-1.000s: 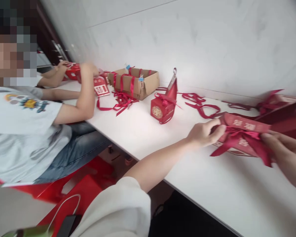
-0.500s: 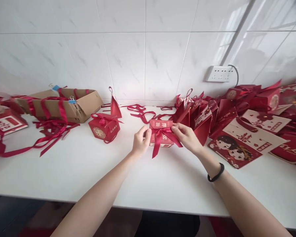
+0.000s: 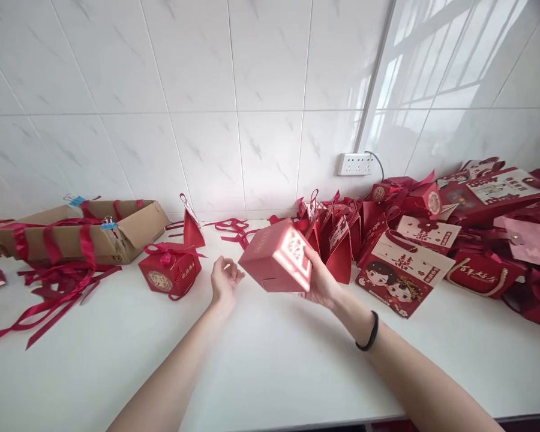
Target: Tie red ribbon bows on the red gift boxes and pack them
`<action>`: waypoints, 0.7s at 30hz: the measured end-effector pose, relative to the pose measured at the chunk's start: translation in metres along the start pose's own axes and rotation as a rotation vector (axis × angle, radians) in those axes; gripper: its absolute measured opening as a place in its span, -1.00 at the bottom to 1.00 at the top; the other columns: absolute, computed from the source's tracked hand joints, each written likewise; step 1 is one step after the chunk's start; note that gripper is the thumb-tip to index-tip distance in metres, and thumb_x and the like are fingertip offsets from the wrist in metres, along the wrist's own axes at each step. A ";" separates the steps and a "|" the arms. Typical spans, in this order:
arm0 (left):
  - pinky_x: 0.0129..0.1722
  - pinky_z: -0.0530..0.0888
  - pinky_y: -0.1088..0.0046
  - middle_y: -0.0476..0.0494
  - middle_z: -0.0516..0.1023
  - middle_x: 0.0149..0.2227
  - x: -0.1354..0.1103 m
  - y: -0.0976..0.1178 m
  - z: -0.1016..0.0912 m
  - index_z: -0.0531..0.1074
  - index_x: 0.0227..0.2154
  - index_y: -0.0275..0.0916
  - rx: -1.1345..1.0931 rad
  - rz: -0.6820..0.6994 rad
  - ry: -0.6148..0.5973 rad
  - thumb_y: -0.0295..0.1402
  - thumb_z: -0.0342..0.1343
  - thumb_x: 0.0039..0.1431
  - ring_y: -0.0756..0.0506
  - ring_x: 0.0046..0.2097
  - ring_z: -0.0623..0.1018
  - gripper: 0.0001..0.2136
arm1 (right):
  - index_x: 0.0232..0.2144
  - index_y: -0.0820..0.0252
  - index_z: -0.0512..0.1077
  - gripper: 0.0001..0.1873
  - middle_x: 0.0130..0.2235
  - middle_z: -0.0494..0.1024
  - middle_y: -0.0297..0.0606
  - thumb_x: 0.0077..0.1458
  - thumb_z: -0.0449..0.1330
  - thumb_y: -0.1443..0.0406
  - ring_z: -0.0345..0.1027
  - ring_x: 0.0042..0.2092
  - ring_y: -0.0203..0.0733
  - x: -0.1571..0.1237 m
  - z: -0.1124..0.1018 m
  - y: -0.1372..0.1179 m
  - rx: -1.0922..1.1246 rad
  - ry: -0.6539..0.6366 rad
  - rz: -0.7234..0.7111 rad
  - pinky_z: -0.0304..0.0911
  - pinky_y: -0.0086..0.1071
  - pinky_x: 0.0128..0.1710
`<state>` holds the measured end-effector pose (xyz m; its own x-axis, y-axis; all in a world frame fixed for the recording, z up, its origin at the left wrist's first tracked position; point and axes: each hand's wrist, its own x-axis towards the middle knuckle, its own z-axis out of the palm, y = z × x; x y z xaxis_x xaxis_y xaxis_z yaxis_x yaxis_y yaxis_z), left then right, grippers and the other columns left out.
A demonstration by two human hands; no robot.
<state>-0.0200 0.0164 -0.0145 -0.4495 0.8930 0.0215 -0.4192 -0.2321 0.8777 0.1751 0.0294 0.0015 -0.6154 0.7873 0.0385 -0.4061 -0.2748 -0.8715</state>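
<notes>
My right hand (image 3: pixel 320 282) grips a small red gift box (image 3: pixel 276 258) and holds it tilted above the white table (image 3: pixel 270 354), its white-patterned side facing me. My left hand (image 3: pixel 225 279) hovers just left of the box, palm up, fingers loosely apart and holding nothing. A black band sits on my right wrist. A finished red box with a ribbon bow (image 3: pixel 168 270) stands on the table to the left of my left hand.
A cardboard box (image 3: pixel 94 231) draped with red ribbons stands at the back left, loose red ribbons (image 3: pixel 49 294) spilling in front of it. A heap of red gift bags (image 3: pixel 432 240) fills the right side. A wall socket (image 3: pixel 355 164) is mounted on the tiled wall.
The view swung right and away from the seated co-worker. Both hands were on the ribbon of the box on the table; now my right hand has lifted and tilted the box and my left has let go.
</notes>
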 end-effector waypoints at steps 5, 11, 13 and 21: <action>-0.56 0.30 0.54 0.15 0.09 -0.77 -0.003 0.001 0.001 0.19 -0.64 -0.23 -0.078 -0.072 -0.003 -0.22 0.04 -0.07 0.10 -0.70 0.12 -0.78 | -0.04 0.14 0.25 -0.49 -0.06 0.47 -0.16 0.03 0.17 0.01 0.41 -0.13 -0.30 -0.013 0.025 0.002 0.481 -0.172 0.005 0.41 -0.59 -0.35; -0.54 0.32 0.51 0.15 0.09 -0.78 -0.007 0.001 0.004 0.22 -0.65 -0.23 -0.041 -0.069 -0.040 -0.25 0.06 -0.08 0.10 -0.70 0.11 -0.79 | -0.07 0.17 0.26 -0.55 -0.10 0.46 -0.16 0.05 0.17 0.08 0.38 -0.18 -0.36 -0.019 0.032 0.000 0.580 -0.230 0.078 0.38 -0.71 -0.45; -0.53 0.32 0.50 0.15 0.09 -0.78 -0.007 0.001 0.003 0.21 -0.66 -0.23 -0.015 -0.053 -0.046 -0.26 0.07 -0.09 0.09 -0.69 0.12 -0.79 | -0.08 0.14 0.27 -0.56 -0.13 0.47 -0.18 0.05 0.15 0.05 0.39 -0.21 -0.36 -0.018 0.031 -0.001 0.587 -0.241 0.065 0.38 -0.72 -0.50; -0.42 0.37 0.49 0.01 0.36 -0.57 -0.020 0.003 0.009 0.34 -0.53 -0.25 0.071 0.168 -0.098 -0.18 0.13 -0.05 0.01 -0.49 0.38 -0.78 | -0.03 0.11 0.26 -0.52 -0.07 0.44 -0.16 0.06 0.10 0.01 0.39 -0.16 -0.33 -0.020 0.035 -0.003 0.516 -0.181 0.007 0.34 -0.74 -0.56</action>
<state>-0.0055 0.0013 -0.0084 -0.4282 0.8780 0.2139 -0.2862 -0.3563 0.8894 0.1650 -0.0050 0.0204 -0.7072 0.6893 0.1571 -0.6524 -0.5505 -0.5209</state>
